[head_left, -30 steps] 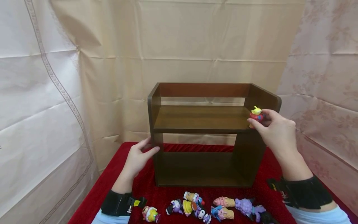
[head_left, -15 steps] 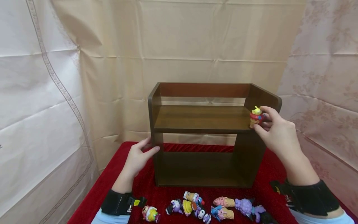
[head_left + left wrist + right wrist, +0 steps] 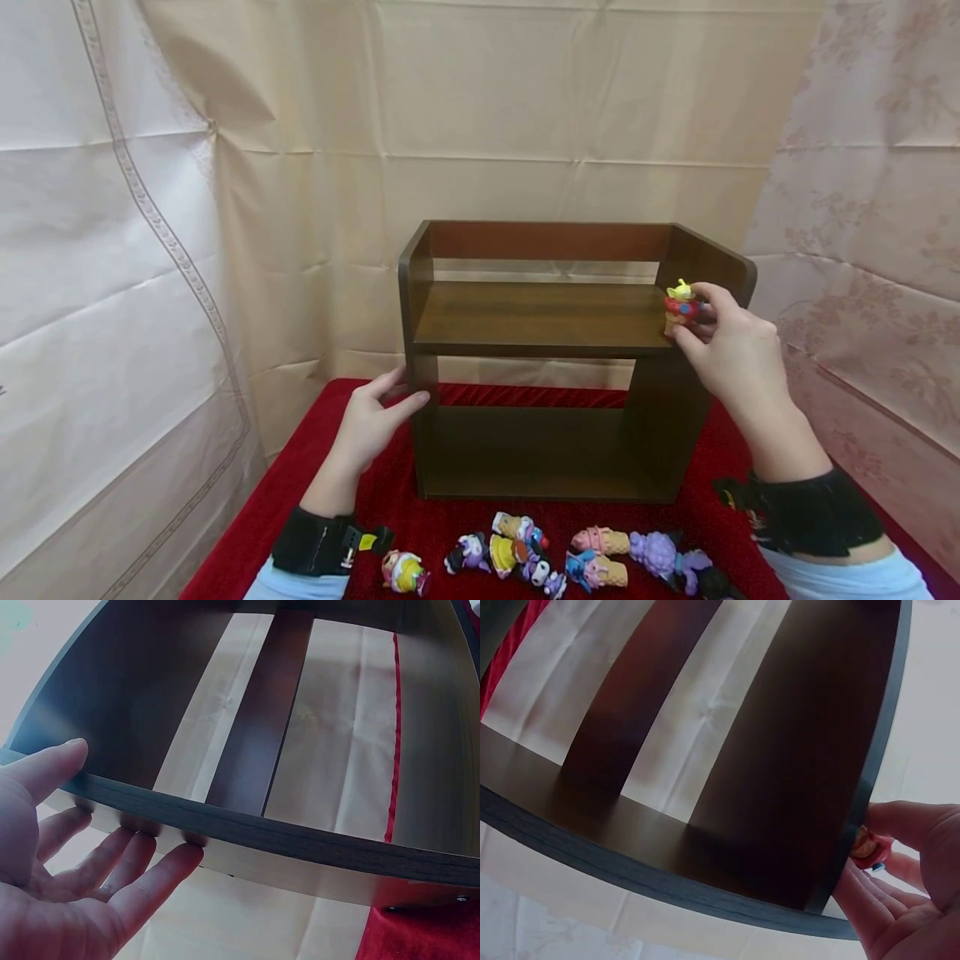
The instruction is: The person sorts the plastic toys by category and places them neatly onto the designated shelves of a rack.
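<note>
Item 1: dark brown wooden two-tier rack (image 3: 551, 242), upright on a bench covered in red plush cloth (image 3: 270, 517).

Item 2: small figurine of yellow, red and tan, cone-based and apparently plastic (image 3: 678, 310), upright at the right front end of the rack's upper tier. Contact between its base and the board could not be told.

Right hand (image 3: 742, 350): at the rack's right front, fingers pinching the yellow-topped figurine against the thumb.

Left hand (image 3: 371, 425): at the rack's left side, fingers spread and laid against the panel's outer face, thumb by its front edge, apparently steadying it.

Items 3 to 6, lying before the rack: pink-and-yellow figurine (image 3: 405, 573), off its left front corner; pink-topped tan cone figurine (image 3: 600, 540) and blue-and-pink cone figurine (image 3: 596, 572), right of its centre; lumpy purple figurine (image 3: 655, 552), near its right front corner.

Step in hand, as judged: setting item 2 on the upper tier. The next move seemingly called for seating the base flat, clear of the rack's front edge, before loosening the pinch.
</note>
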{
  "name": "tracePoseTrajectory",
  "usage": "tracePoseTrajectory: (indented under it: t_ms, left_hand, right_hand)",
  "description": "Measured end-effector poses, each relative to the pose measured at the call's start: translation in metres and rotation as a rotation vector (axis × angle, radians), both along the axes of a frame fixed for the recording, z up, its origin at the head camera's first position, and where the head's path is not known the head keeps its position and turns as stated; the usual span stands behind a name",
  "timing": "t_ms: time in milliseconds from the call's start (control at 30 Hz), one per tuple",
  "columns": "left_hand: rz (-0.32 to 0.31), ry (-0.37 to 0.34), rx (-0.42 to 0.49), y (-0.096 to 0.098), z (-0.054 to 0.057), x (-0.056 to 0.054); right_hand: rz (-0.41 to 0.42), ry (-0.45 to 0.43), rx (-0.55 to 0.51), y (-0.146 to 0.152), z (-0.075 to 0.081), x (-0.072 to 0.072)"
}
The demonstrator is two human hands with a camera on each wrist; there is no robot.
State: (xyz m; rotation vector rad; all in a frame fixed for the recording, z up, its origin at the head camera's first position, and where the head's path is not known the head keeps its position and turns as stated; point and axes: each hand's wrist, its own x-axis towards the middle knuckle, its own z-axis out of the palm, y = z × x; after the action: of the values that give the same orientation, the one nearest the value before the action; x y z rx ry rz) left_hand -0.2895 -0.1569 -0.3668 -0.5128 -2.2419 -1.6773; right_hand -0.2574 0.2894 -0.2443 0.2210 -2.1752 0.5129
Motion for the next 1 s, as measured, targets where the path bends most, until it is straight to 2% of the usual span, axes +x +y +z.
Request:
tracePoseTrajectory:
  t_ms: [400,1000]
  left_hand:
    - [-0.002,-0.001,0.003,0.0,0.001,0.0]
    - [-0.009,0.028,-0.003,0.0,-0.001,-0.001]
  right_hand:
    - [-0.056,-0.067,0.003,-0.005,0.001,-0.011]
    - [-0.076,-0.117,-0.011,-0.009,0.002,-0.014]
